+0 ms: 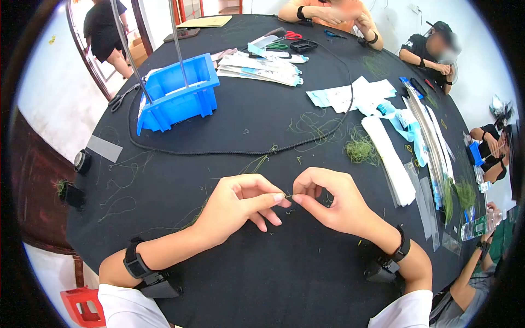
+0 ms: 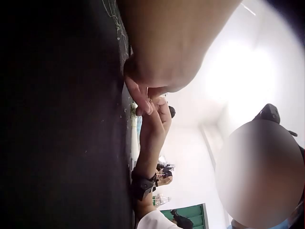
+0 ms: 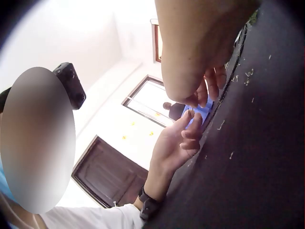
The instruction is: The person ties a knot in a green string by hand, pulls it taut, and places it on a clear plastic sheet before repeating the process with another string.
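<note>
Over the near middle of the black table, both hands meet at the fingertips. My left hand (image 1: 232, 205) pinches a thin green thread (image 1: 289, 196) between thumb and index finger, its other fingers loosely spread below. On the other side, my right hand (image 1: 342, 199) pinches the same short bit of thread with thumb and index finger, its remaining fingers curled in. Most of the thread is hidden by the fingertips. In the left wrist view the right hand (image 2: 153, 121) faces the left across a small gap; the right wrist view shows the left hand (image 3: 171, 145) likewise.
A blue bin (image 1: 180, 93) with metal rods stands at the back left, near scissors (image 1: 123, 98). A black cord (image 1: 219, 153) curves across the table. Tangled green thread (image 1: 361, 148), white strips (image 1: 388, 158) and packets (image 1: 262, 68) lie beyond and rightward. Other people sit around the table.
</note>
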`<action>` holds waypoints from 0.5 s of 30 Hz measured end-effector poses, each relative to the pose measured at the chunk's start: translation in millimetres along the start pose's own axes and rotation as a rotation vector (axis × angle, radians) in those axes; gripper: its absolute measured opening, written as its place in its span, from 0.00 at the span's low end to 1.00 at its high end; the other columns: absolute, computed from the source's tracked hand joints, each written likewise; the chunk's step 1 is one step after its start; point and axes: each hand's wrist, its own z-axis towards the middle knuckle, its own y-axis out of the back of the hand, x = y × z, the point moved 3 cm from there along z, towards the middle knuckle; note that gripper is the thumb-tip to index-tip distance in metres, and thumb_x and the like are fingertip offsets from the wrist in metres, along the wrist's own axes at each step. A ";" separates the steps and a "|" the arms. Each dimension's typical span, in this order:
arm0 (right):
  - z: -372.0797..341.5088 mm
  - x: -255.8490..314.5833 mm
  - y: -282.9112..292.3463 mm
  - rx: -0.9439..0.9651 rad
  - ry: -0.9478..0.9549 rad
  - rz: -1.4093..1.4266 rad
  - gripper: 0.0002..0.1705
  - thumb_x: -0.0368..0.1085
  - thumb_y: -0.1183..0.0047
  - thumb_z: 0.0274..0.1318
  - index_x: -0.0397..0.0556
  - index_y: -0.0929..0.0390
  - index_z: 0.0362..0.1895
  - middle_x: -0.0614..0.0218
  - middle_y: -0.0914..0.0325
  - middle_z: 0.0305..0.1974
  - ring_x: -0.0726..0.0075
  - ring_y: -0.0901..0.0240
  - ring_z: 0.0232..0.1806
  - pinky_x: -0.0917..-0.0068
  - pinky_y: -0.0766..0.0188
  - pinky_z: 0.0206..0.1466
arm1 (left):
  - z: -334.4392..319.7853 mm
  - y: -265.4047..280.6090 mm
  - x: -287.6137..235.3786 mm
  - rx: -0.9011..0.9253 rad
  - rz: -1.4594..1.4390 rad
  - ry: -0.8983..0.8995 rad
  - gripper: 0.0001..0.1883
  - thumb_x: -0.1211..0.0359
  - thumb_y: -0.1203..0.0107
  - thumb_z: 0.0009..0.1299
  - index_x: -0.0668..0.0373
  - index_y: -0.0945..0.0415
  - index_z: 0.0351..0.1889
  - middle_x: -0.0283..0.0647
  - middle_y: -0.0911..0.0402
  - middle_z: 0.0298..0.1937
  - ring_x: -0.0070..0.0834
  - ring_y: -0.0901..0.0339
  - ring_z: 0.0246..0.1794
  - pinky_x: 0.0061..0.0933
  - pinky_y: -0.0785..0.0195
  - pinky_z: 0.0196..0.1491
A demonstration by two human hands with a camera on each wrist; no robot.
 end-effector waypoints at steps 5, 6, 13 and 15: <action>-1.0 -2.7 -2.8 -0.008 -0.004 0.005 0.04 0.27 0.44 0.50 0.45 0.27 0.31 0.68 0.27 0.26 0.76 0.29 0.22 0.78 0.34 0.25 | 0.2 0.2 4.1 0.022 -0.092 0.057 0.09 0.68 0.44 0.67 0.65 0.23 0.39 0.43 0.20 0.36 0.25 0.20 0.30 0.23 0.25 0.28; -1.3 -2.8 -3.3 -0.011 -0.003 0.005 0.04 0.27 0.44 0.50 0.45 0.27 0.31 0.67 0.27 0.25 0.76 0.29 0.22 0.78 0.34 0.25 | 0.1 0.4 4.7 0.023 -0.102 0.062 0.09 0.68 0.44 0.67 0.65 0.23 0.39 0.43 0.20 0.35 0.25 0.21 0.30 0.23 0.25 0.28; -2.2 -1.8 -4.2 -0.049 0.036 0.009 0.05 0.25 0.44 0.49 0.44 0.27 0.31 0.67 0.27 0.26 0.76 0.29 0.22 0.78 0.33 0.26 | 0.5 -1.6 6.2 -0.030 -0.145 0.058 0.05 0.71 0.42 0.65 0.64 0.24 0.35 0.38 0.23 0.29 0.22 0.25 0.24 0.23 0.27 0.24; -2.3 -1.7 -4.5 -0.058 0.050 0.011 0.05 0.25 0.44 0.49 0.43 0.27 0.31 0.67 0.27 0.26 0.76 0.29 0.22 0.78 0.33 0.26 | 0.2 -2.0 6.3 -0.035 -0.133 0.047 0.05 0.71 0.42 0.65 0.64 0.24 0.34 0.38 0.23 0.28 0.21 0.25 0.23 0.23 0.27 0.24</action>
